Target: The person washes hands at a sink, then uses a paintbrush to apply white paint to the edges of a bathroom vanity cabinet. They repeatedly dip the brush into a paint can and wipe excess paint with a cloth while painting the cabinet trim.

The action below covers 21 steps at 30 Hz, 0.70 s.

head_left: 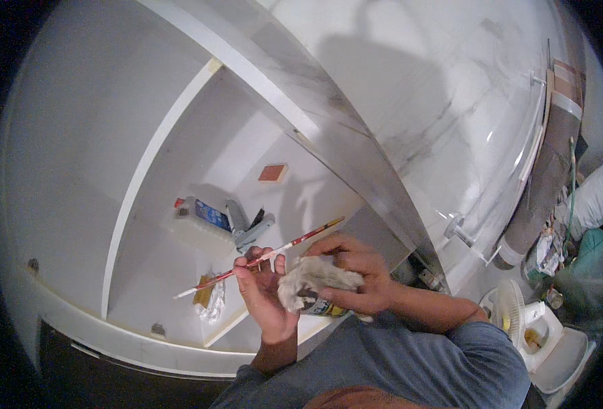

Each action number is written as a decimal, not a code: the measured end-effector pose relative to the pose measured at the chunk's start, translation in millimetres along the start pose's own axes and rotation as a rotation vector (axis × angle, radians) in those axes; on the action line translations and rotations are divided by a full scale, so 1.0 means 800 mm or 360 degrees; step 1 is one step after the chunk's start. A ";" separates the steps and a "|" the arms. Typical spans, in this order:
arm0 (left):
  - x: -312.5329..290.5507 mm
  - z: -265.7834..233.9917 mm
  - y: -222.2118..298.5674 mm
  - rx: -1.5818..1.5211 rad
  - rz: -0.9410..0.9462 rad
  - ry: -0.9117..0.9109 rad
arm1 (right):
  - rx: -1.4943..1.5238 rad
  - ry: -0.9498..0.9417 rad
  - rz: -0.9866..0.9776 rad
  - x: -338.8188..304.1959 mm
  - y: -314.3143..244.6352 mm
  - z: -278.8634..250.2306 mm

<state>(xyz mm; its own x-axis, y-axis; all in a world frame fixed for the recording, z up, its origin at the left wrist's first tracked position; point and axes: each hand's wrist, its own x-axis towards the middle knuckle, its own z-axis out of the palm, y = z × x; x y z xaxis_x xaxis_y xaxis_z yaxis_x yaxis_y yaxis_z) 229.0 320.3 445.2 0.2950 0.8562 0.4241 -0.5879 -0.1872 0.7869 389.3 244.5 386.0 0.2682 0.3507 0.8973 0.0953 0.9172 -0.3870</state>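
My left hand is closed on a thin red and white paintbrush, pinched between thumb and fingers. The brush slants across the palm, its golden-brown end up to the right and its pale end down to the left. Close beside it, my right hand grips a bunched, off-white rag. Just below the rag, partly covered by it and my right fingers, shows a can with a yellow and dark label. Whether the right hand also bears the can's weight is hidden.
Inside the white cabinet lie a pale bottle with blue label, grey tools, a reddish block, a yellowish piece and crumpled clear wrapping. At right stand a white fan and a brown roll.
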 end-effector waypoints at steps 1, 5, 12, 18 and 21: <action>0.004 0.000 0.004 -0.0058 -0.0012 0.0020 | 0.0169 0.0059 0.0147 0.009 -0.017 -0.007; 0.019 -0.021 0.022 -0.0288 0.0080 -0.0253 | 0.0737 0.0448 0.0324 0.024 -0.053 -0.009; 0.023 -0.045 0.040 -0.0201 0.0143 -0.0140 | -0.0182 0.0646 0.0445 0.059 -0.046 -0.027; 0.016 -0.074 0.041 -0.0224 0.0071 -0.0256 | -0.0986 0.0527 0.0190 0.061 -0.035 -0.017; 0.013 -0.101 0.038 -0.0272 -0.0001 -0.0340 | -0.1591 0.0485 -0.0040 0.084 -0.038 -0.020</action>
<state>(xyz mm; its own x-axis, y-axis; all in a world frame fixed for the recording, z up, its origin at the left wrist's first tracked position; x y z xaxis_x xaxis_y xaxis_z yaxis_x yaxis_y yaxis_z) 153.6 362.3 437.3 0.4372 0.7318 0.5229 -0.7011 -0.0869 0.7078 420.0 237.3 454.8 0.4724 0.1436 0.8696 0.8166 0.3001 -0.4931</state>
